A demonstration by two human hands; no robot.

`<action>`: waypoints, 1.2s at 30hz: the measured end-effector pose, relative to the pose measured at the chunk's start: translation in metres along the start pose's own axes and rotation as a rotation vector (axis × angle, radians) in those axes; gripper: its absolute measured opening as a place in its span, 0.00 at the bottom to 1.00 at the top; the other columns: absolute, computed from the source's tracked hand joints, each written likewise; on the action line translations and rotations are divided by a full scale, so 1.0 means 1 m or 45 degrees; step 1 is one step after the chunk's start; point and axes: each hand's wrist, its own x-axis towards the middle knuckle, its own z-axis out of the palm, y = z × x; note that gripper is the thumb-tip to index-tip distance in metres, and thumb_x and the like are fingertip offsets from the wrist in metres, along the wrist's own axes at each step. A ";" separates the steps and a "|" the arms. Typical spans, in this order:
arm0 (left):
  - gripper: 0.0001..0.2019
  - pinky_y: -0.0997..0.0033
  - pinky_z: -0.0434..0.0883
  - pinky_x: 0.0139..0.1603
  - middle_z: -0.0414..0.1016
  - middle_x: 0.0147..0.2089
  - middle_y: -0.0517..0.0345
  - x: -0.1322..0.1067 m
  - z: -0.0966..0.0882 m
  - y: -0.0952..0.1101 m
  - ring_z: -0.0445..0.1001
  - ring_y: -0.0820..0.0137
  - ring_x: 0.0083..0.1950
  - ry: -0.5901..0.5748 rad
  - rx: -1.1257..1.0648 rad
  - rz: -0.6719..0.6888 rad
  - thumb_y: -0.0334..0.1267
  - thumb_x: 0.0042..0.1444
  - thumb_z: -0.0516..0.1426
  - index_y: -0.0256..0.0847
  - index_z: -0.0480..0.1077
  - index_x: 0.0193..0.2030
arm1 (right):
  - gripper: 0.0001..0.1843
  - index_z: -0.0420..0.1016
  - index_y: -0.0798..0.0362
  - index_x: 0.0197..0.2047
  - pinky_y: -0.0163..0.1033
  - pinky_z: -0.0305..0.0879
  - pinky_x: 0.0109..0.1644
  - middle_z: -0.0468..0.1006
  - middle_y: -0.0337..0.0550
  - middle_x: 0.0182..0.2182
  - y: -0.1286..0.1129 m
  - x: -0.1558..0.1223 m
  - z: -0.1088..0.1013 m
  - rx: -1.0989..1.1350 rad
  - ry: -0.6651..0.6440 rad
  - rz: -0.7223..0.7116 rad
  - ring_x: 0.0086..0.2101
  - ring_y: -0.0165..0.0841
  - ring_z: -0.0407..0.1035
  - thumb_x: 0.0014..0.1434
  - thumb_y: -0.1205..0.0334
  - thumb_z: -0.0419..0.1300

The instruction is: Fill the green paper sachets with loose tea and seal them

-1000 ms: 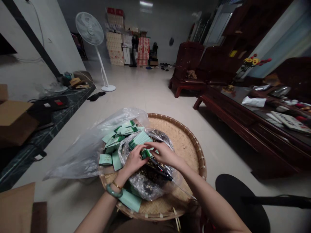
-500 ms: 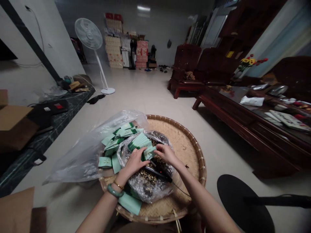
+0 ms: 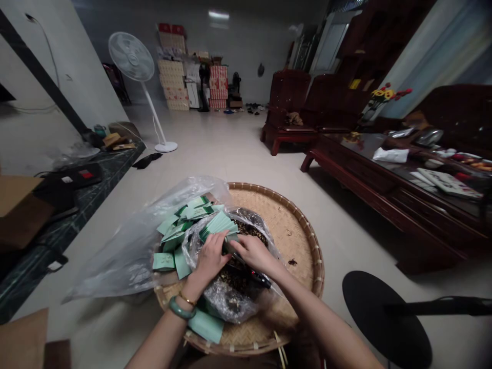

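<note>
My left hand (image 3: 210, 255), with a jade-coloured bangle, pinches a pale green paper packet (image 3: 231, 238) over an open clear plastic bag (image 3: 226, 302). Close on its right, my right hand (image 3: 253, 253) curls over a long black hand sealer (image 3: 261, 279) with a small red light and a cord. The sealer's jaws are mostly hidden under the fingers, around the packet's edge. Beneath the hands the bag holds dark and pale dried bits (image 3: 234, 281). A fanned row of green packets (image 3: 220, 224) lies just beyond my left fingers.
A round woven bamboo tray (image 3: 300, 225) carries everything. At its left, more green packets (image 3: 175, 241) lie on a large clear plastic sack (image 3: 123, 256). A black round stand base (image 3: 384, 318) is at right, beside a dark wooden table (image 3: 369, 189). A white fan (image 3: 159, 118) stands further off.
My right hand has moved left and down from the packet's edge onto the black hand sealer. My left hand stays at the packet. The view has shifted slightly.
</note>
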 end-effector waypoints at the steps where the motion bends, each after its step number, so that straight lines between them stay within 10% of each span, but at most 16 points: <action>1: 0.28 0.56 0.69 0.51 0.72 0.51 0.46 -0.001 0.001 0.000 0.68 0.56 0.51 0.014 0.029 -0.011 0.30 0.50 0.60 0.36 0.60 0.59 | 0.16 0.74 0.53 0.31 0.33 0.54 0.34 0.75 0.39 0.26 -0.003 0.000 0.002 -0.038 -0.006 -0.012 0.28 0.31 0.65 0.65 0.59 0.50; 8: 0.24 0.62 0.71 0.42 0.77 0.43 0.46 -0.005 0.003 0.010 0.75 0.58 0.43 -0.033 0.214 -0.254 0.30 0.53 0.55 0.37 0.63 0.58 | 0.09 0.75 0.53 0.37 0.36 0.55 0.39 0.78 0.44 0.32 -0.026 -0.011 0.004 -0.235 0.017 -0.097 0.35 0.35 0.66 0.62 0.61 0.55; 13: 0.22 0.65 0.71 0.42 0.78 0.43 0.49 -0.001 0.001 0.014 0.77 0.58 0.44 -0.009 0.130 -0.445 0.41 0.52 0.60 0.41 0.66 0.54 | 0.19 0.76 0.54 0.42 0.35 0.63 0.41 0.79 0.45 0.36 0.003 -0.009 -0.003 0.043 0.397 -0.051 0.37 0.33 0.70 0.68 0.62 0.44; 22: 0.23 0.63 0.73 0.43 0.79 0.43 0.50 -0.002 0.003 0.009 0.78 0.58 0.44 0.055 0.076 -0.456 0.45 0.51 0.61 0.41 0.66 0.53 | 0.30 0.61 0.59 0.62 0.48 0.54 0.62 0.61 0.59 0.62 0.061 0.028 0.018 -0.625 0.066 0.070 0.60 0.42 0.56 0.57 0.80 0.47; 36: 0.22 0.61 0.73 0.45 0.79 0.44 0.49 -0.002 0.001 0.007 0.77 0.58 0.45 0.048 0.000 -0.438 0.42 0.51 0.61 0.40 0.66 0.52 | 0.15 0.74 0.57 0.44 0.41 0.64 0.49 0.77 0.56 0.45 0.062 0.040 0.016 -0.447 0.114 0.180 0.44 0.39 0.72 0.57 0.76 0.50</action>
